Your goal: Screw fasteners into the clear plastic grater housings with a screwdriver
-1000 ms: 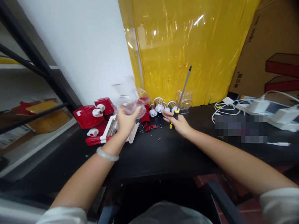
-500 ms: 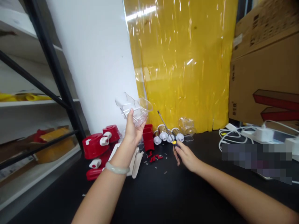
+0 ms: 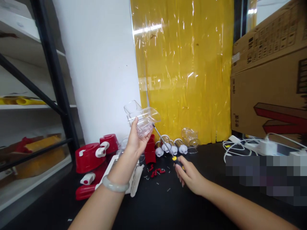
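Note:
My left hand (image 3: 137, 139), with a pale bangle at the wrist, is closed around a clear plastic part (image 3: 141, 119) with curved walls, held up above the table. In my right hand (image 3: 188, 172) is a screwdriver (image 3: 165, 140), gripped by its black and yellow handle. Its shaft slants up to the left, and the tip is at the right lower edge of the clear part; whether it touches cannot be made out. Below lie small red pieces (image 3: 157, 172) and several screws. Behind them stand a red plastic part (image 3: 150, 151) and several white-capped cylinders (image 3: 180, 146).
Red housings (image 3: 87, 157) and a white frame (image 3: 136, 180) lie at the left. Another clear part (image 3: 190, 138) stands by the yellow plastic curtain (image 3: 184, 73). White cables (image 3: 236, 143) and a cardboard box (image 3: 268, 86) are at the right, a shelf rack (image 3: 51, 64) at the left.
The screwdriver tip has come from apart to the clear part's edge. The clear part has turned in my left hand. The camera view has shifted a little.

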Action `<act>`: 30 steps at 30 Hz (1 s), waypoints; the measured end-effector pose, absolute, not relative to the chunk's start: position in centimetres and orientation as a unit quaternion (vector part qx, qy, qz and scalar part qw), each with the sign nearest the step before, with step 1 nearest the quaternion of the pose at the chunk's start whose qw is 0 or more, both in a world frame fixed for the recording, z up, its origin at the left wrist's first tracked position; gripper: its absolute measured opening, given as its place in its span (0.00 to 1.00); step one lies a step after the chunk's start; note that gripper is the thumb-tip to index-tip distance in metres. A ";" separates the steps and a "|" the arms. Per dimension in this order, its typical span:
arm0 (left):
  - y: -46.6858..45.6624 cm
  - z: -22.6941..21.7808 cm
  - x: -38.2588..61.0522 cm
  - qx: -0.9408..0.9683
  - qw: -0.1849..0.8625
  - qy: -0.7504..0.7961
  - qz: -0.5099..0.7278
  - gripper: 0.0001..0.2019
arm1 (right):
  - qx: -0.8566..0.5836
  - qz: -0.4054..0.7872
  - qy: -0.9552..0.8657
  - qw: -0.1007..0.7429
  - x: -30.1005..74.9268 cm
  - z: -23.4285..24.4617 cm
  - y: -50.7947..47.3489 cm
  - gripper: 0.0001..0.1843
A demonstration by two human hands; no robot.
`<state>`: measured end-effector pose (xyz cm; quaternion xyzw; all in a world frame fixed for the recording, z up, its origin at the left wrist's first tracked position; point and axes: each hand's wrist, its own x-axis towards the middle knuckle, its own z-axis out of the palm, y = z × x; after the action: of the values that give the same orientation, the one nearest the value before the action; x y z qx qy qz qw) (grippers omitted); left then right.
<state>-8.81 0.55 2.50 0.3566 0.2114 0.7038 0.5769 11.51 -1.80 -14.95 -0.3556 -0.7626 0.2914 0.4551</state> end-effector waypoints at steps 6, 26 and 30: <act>0.3 2.0 -8.6 0.419 0.521 0.186 0.720 0.18 | -0.354 0.303 -0.760 0.453 11.5 -15.3 -1.8 0.24; 0.3 1.6 -9.0 0.505 0.409 0.138 0.748 0.24 | -0.339 0.299 -0.783 0.428 11.1 -15.5 -2.4 0.27; 0.3 1.6 -9.1 0.508 0.410 0.148 0.743 0.25 | -0.335 0.311 -0.774 0.438 10.9 -15.6 -2.4 0.28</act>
<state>-9.11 0.34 1.59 0.5075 0.1481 0.7434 0.4097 10.86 -2.45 -15.55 -0.3353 -0.7740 0.3112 0.4377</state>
